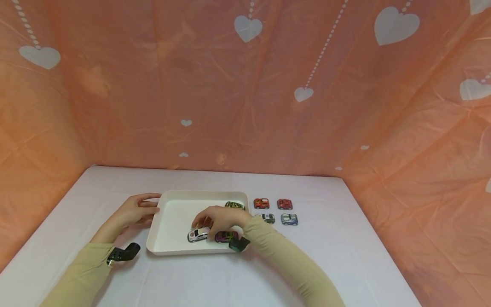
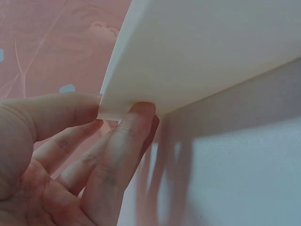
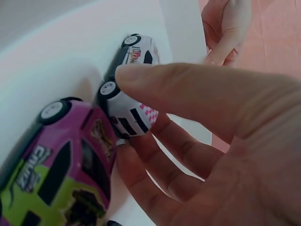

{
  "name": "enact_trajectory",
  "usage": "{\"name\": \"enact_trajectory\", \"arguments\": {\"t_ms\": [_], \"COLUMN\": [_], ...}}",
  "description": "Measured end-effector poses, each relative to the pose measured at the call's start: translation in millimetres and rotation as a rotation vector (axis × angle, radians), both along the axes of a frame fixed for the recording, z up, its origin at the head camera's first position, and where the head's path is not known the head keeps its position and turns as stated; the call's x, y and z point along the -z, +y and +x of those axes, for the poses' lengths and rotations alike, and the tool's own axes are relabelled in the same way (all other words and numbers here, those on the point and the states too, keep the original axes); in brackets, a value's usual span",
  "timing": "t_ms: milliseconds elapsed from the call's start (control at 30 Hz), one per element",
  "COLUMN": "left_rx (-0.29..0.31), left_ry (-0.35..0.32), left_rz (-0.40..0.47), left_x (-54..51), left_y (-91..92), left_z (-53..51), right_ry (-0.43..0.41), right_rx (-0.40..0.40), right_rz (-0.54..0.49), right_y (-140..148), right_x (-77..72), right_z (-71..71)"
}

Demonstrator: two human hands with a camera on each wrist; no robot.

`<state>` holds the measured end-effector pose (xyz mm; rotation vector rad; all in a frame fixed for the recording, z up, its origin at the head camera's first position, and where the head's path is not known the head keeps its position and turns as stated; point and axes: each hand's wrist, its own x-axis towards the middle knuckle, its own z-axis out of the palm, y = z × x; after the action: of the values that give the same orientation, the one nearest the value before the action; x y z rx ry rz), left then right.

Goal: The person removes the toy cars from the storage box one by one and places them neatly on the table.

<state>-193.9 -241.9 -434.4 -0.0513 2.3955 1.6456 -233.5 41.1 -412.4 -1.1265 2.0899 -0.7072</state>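
Observation:
A shallow white tray lies on the table, and my left hand pinches its left rim between thumb and fingers, as the left wrist view shows. Inside the tray my right hand grips a white toy car, thumb on one side and fingers on the other. Pink checks mark one end of that car in the right wrist view. Close beside it sits a purple and green toy car. A camouflage-patterned toy car is by the tray's back right corner, partly covered by the right hand.
Right of the tray, two red toy cars, one nearer and one farther right, stand behind a white one and a white-blue one. An orange curtain with hearts surrounds the white table.

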Motion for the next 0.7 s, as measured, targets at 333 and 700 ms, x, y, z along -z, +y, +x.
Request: {"name": "enact_trajectory", "arguments": {"t_ms": [333, 700], "left_rx": [-0.008, -0.018], "left_ry": [-0.011, -0.015], "left_rz": [0.012, 0.006], "left_x": [-3.0, -1.5], "left_y": [1.0, 0.9], "left_z": [0.5, 0.2], "right_ry": [0.048, 0.153], "right_rx": [-0.006, -0.024], "right_rz": [0.017, 0.059], "right_y": [-2.3, -4.6], "right_x": [3.6, 4.5], "right_z": [-0.5, 0.1]}}
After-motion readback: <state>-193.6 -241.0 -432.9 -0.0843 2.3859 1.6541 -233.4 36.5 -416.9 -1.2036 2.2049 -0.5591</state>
